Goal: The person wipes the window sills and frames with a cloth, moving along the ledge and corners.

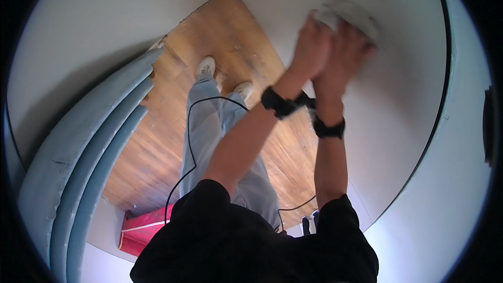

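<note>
A grey-white cloth (351, 13), blurred, lies against the pale wall panel (393, 74) at the upper right. My right hand (346, 53) presses on it, fingers over its lower side. Close alongside, my left hand (314, 45) has its fingertips at the cloth's left end. Motion blur and the backs of the hands hide how the fingers sit on it. Each wrist wears a black band, the left band (281, 102) nearly touching the right band (329, 129).
Several long blue-grey panels (94, 114) with rough edges lean against the left wall (98, 15). Below me is a wood-pattern floor (220, 27). A red box-like object (143, 228) sits at lower left. A black cable (190, 125) hangs across my legs.
</note>
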The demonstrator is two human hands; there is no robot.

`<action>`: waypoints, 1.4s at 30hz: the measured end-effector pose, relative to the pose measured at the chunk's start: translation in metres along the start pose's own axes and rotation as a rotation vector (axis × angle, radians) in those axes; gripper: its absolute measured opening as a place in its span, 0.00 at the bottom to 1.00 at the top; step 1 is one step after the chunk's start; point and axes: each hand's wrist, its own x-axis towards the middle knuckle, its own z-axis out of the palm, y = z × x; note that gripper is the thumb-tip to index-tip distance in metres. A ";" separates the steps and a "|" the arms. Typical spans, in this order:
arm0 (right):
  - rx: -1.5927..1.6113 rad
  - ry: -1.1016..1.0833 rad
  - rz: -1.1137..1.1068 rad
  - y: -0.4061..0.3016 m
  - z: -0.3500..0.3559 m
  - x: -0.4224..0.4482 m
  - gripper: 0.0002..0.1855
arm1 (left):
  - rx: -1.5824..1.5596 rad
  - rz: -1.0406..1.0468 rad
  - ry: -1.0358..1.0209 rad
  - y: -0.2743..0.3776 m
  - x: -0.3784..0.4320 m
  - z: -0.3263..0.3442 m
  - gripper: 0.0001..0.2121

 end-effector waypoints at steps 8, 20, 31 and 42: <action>0.302 -0.054 -0.096 0.050 -0.005 -0.071 0.26 | 0.361 0.178 -0.144 -0.047 -0.058 0.029 0.16; 0.381 0.017 0.263 0.070 -0.035 -0.119 0.28 | -0.036 -0.035 -0.467 0.040 -0.091 0.053 0.15; 0.616 -0.130 -0.094 -0.021 0.017 -0.033 0.32 | -0.090 -0.126 0.037 -0.031 -0.012 -0.034 0.16; 1.374 -0.842 -0.279 -0.031 -0.101 -0.068 0.53 | -0.202 -0.195 0.285 0.043 -0.155 -0.121 0.14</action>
